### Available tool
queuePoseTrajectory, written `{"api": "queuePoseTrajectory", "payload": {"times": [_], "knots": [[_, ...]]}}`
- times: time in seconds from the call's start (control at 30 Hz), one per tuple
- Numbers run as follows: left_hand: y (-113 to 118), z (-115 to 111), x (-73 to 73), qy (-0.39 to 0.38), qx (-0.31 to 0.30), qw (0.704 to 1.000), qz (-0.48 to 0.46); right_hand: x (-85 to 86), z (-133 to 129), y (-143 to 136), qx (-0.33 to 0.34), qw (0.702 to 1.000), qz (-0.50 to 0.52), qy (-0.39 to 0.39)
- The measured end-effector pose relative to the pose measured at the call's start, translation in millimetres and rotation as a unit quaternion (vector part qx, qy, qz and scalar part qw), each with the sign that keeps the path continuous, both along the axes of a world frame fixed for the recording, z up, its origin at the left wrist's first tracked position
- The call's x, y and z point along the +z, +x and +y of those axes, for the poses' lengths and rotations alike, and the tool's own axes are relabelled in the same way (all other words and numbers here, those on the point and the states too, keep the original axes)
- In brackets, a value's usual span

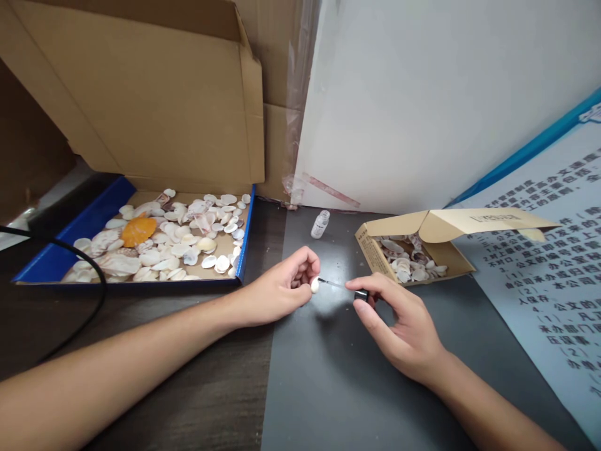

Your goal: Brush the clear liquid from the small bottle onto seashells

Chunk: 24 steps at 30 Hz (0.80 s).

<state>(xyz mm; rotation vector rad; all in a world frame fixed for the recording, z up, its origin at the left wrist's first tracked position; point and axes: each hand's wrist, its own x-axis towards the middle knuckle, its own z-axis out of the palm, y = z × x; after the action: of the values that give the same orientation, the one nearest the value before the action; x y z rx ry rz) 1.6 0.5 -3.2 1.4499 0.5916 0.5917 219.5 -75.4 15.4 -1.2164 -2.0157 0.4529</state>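
Shell (315, 285) unmarked; sheet (558, 263) bears blurred Chinese print.

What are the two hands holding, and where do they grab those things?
The left hand pinches a small white shell by its edge with the fingertips. The right hand holds a thin brush by its black cap end.

Matt brown cardboard box (141, 94); smooth pale shell (315, 286); clear glossy bottle (320, 224).
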Motion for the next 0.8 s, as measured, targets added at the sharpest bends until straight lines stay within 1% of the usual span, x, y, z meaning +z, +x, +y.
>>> {"api": "queuePoseTrajectory", "payload": {"times": [0.1, 0.23, 0.3, 0.43, 0.6, 0.73, 0.8], "knots": [[0.0, 0.5, 0.0, 0.003, 0.002, 1.0, 0.002, -0.5, -0.5, 0.1, 0.023, 1.0, 0.0, -0.015], [0.1, 1.3, -0.5, 0.007, 0.001, 1.0, 0.002, -0.6, -0.1, 0.0, -0.011, 1.0, -0.006, -0.007], [0.1, 0.9, -0.6, 0.007, 0.0, 1.0, 0.001, -0.2, 0.2, 0.0, -0.013, 1.0, -0.003, -0.004], [0.2, -0.1, -0.5, 0.004, 0.002, 1.0, 0.003, 0.3, 0.3, -0.2, 0.019, 1.0, 0.003, -0.019], [-0.1, 0.4, -0.7, 0.005, 0.001, 1.0, 0.0, 0.4, 0.0, -0.3, -0.019, 1.0, -0.005, -0.003], [-1.0, 0.1, -0.7, 0.005, 0.004, 1.0, 0.003, 0.6, -0.9, -0.2, 0.022, 1.0, 0.0, -0.015], [-1.1, -0.2, -0.7, 0.005, 0.002, 1.0, 0.002, 0.5, -1.1, -0.2, 0.005, 1.0, -0.004, -0.01]]}}
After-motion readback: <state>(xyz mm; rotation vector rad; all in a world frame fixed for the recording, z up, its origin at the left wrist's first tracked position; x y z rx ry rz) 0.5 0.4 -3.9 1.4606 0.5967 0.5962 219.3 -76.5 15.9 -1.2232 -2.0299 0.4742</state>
